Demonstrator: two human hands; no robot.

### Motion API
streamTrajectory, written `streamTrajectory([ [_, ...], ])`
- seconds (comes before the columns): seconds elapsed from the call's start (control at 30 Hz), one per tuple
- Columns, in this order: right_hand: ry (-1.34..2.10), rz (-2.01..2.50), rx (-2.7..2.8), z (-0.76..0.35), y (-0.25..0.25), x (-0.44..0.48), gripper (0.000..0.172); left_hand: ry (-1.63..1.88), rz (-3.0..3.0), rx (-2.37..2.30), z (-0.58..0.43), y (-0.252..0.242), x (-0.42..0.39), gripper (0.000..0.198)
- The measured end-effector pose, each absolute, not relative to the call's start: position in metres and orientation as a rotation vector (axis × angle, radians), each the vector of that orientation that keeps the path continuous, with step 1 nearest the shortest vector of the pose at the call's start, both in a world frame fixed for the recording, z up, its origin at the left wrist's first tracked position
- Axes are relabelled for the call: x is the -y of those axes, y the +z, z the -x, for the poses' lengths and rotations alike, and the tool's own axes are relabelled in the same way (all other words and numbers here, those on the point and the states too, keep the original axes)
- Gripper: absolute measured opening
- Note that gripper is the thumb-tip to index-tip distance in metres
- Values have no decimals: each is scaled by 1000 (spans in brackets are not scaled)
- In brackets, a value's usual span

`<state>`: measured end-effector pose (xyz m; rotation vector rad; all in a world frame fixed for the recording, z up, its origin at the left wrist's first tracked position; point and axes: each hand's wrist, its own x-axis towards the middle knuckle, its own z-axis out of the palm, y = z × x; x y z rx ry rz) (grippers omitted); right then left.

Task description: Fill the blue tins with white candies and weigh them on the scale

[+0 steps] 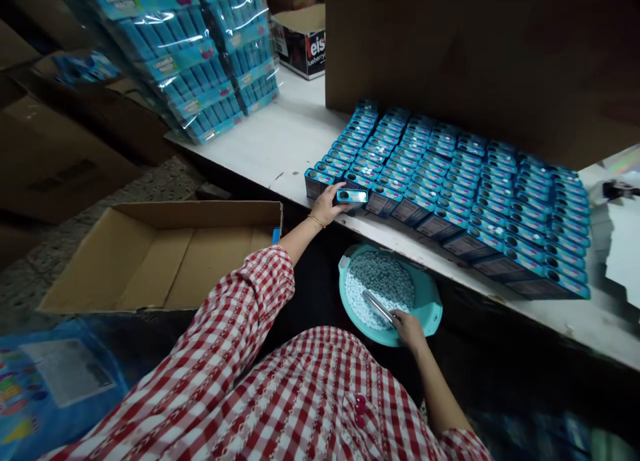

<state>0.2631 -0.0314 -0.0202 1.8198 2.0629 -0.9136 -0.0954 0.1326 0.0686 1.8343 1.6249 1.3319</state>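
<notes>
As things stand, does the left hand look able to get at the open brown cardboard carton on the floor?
Probably yes. The left hand, holding a small blue box at the white table edge, is close beside the open brown cardboard carton; nothing stands between them.

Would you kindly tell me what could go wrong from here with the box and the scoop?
The blue box in the left hand sits at the table edge; it may slip off.
The bowl of pellets lies below the table, so pellets could spill from the scoop in the right hand on the way up.
</notes>
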Motion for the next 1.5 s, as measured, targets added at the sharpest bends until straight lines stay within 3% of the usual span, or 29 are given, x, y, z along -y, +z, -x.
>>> streamTrajectory([
  [0.23, -928, -1815, -2092, -264, -25, 31, 33, 1425, -1924, -1910, 115, 77, -91, 42],
  [0.37, -951, -1796, -2100, -275, -38, 28, 38, 1461, -1677, -2182, 193, 51, -48, 34],
  [0.43, -962, -1786, -2119, -280, -46, 26, 42, 1285, -1514, -2312, 239, 27, -25, 32],
  [0.57, -1006, -1771, -2125, -280, -53, 20, 46, 832, -1288, -2253, 286, -22, 7, 59],
  [0.7, -1022, -1803, -2098, -272, -46, 19, 45, 841, -1435, -1980, 262, -46, -11, 76],
  [0.83, -1011, -1828, -2072, -266, -40, 21, 45, 770, -1387, -1900, 237, -52, -31, 57],
  [0.97, -1013, -1842, -2077, -266, -42, 23, 42, 591, -1295, -2034, 244, -56, -16, 22],
  [1.0, -1012, -1839, -2083, -266, -42, 23, 41, 527, -1283, -2059, 247, -57, -9, 22],
  [1.1, -983, -1791, -2089, -265, -44, 21, 39, 348, -1264, -2017, 253, -59, 14, 31],
  [1.27, -726, -1746, -2029, -267, -32, 12, 39, 19, -1193, -1780, 260, -42, 43, 76],
  [1.33, -522, -1811, -1956, -269, -25, 9, 40, 196, -1008, -1757, 264, -25, 51, 85],
  [1.4, -325, -1842, -1905, -268, -21, 7, 41, 612, -828, -1697, 266, -4, 58, 88],
  [1.5, -284, -1685, -1925, -254, -25, 11, 42, 1108, -668, -1518, 263, 24, 66, 84],
])
